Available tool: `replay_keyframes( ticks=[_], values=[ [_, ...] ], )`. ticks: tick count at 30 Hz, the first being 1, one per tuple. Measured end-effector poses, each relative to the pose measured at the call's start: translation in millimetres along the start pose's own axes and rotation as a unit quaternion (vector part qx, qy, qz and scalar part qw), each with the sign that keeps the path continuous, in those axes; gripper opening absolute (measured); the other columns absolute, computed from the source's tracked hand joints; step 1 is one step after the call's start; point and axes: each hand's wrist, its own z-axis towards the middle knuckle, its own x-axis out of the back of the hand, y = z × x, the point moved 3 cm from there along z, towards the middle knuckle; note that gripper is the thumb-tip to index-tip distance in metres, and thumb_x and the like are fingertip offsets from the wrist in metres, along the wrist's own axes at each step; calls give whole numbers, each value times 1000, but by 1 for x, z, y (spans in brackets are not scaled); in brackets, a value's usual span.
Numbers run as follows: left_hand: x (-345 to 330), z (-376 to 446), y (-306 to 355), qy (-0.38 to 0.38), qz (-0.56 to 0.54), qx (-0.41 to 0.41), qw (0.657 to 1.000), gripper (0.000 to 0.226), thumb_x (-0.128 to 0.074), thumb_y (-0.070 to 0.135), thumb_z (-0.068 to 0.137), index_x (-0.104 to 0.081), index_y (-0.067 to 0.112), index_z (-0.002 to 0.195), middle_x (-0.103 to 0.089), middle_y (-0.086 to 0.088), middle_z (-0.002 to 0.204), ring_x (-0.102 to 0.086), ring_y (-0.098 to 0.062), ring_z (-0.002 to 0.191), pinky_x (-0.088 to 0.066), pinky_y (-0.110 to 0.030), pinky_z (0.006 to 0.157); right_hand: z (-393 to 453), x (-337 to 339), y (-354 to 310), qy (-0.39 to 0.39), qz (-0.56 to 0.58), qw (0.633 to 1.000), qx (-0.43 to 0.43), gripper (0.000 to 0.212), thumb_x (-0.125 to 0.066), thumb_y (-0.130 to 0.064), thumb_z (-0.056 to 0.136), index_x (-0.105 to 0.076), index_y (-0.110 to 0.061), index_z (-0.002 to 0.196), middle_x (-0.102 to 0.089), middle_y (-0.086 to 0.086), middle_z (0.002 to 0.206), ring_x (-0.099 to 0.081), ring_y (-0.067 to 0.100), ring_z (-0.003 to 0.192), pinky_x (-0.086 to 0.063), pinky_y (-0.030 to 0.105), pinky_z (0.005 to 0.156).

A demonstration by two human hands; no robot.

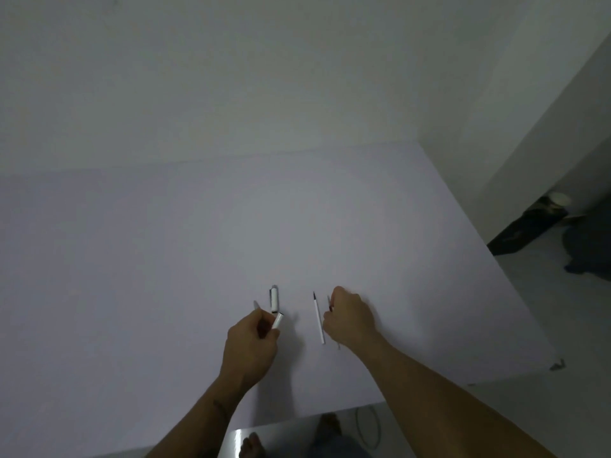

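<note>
On the white table (pixel 165 259) lie the parts of a taken-apart pen. My left hand (pixel 251 345) grips a white pen barrel (pixel 277 320) and a thin clear piece (pixel 256 305) that sticks out above the fingers. A white pen cap (pixel 273 299) with a dark clip lies just beyond that hand. A thin white refill (pixel 318 317) with a dark tip lies between my hands. My right hand (pixel 348 317) pinches a small thin dark part (pixel 329 304) at its fingertips, just right of the refill.
A pale wall rises behind the table. The table's right edge runs diagonally at the right, with a small metal bracket (pixel 558 364) at its corner. Dark objects (pixel 529 226) lie on the floor beyond. The near edge shows floor, feet and a cable (pixel 367 424).
</note>
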Motion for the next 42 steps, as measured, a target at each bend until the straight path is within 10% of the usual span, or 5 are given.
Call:
replay_keyframes(
  ticks=[15,25,42],
  values=[
    [13,-3,2,24,8,-14,1000,10,-67,13,85,-60,19,79,-62,2,72,-58,-15,67,-48,-24,63,-7,-17,-34,-48,-117,992,15,30,-58,-20,81,-64,-11,109,-66,10,116,-65,31,107,-53,32,82],
    [38,9,-3,16,10,-19,1000,10,-60,9,89,-63,18,86,-65,0,80,-60,-17,74,-52,-30,71,-13,17,-89,12,320,947,27,17,-61,-18,85,-70,-10,73,-72,7,69,-60,13,56,-52,31,61],
    [78,0,-40,9,-40,-54,998,9,-64,8,87,-62,17,85,-65,0,79,-61,-18,73,-52,-25,70,-58,-25,-146,40,297,949,96,13,-66,-19,88,-69,-14,77,-70,2,67,-60,12,59,-53,29,61]
  ],
)
